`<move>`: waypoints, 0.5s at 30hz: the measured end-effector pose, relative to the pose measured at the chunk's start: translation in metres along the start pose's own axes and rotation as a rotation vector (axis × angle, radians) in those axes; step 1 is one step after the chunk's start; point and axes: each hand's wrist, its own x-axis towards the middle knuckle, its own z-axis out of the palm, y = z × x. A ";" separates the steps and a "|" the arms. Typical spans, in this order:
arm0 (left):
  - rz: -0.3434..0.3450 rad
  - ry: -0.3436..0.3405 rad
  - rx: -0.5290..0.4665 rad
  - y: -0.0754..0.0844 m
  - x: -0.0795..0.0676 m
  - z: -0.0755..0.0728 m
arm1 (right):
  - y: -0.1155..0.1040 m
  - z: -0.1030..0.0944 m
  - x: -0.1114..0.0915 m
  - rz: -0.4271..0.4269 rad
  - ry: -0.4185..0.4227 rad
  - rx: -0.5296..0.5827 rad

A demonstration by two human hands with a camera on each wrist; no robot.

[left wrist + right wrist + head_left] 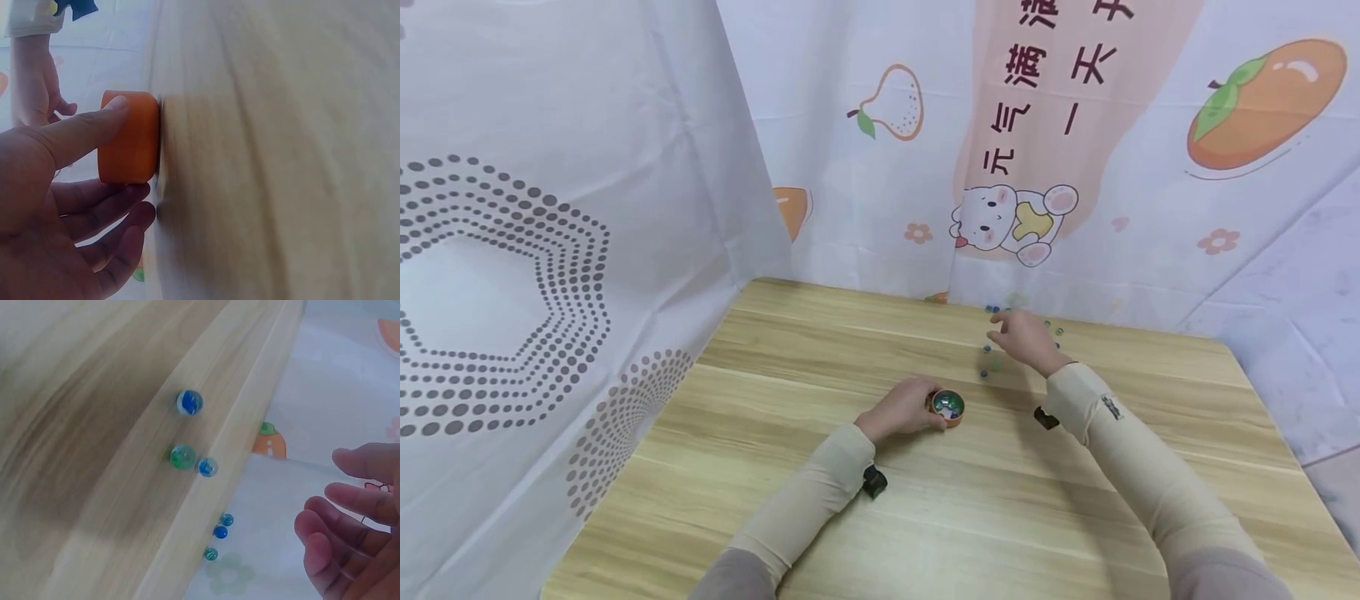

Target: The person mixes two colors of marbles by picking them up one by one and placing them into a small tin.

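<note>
My left hand (pixel 910 407) grips a small round orange cup (pixel 132 147) standing on the wooden table. In the left wrist view its thumb lies along one side and fingers reach under the other. Shiny glass marbles (pixel 947 406) show inside the cup. My right hand (pixel 1030 337) is raised over the far part of the table, fingers loosely bent, nothing visible between them. In the right wrist view a blue marble (pixel 189 402), a green marble (pixel 182 457) and a pale blue marble (pixel 207 467) lie near that hand, with several smaller-looking ones by the edge.
More marbles (pixel 1058 332) lie to the right of the right hand near the back edge. A printed white curtain (pixel 865 208) hangs behind the wooden table (pixel 790 350). Another patterned curtain (pixel 662 208) hangs on the left side.
</note>
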 end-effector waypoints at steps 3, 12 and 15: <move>-0.002 -0.004 -0.001 0.000 0.000 -0.001 | 0.003 0.000 0.004 0.001 0.003 -0.011; 0.002 -0.006 0.002 0.000 -0.001 -0.001 | 0.016 0.007 0.019 0.056 -0.046 -0.024; 0.002 -0.007 -0.004 0.001 -0.002 -0.001 | 0.022 0.010 0.025 0.072 -0.055 -0.034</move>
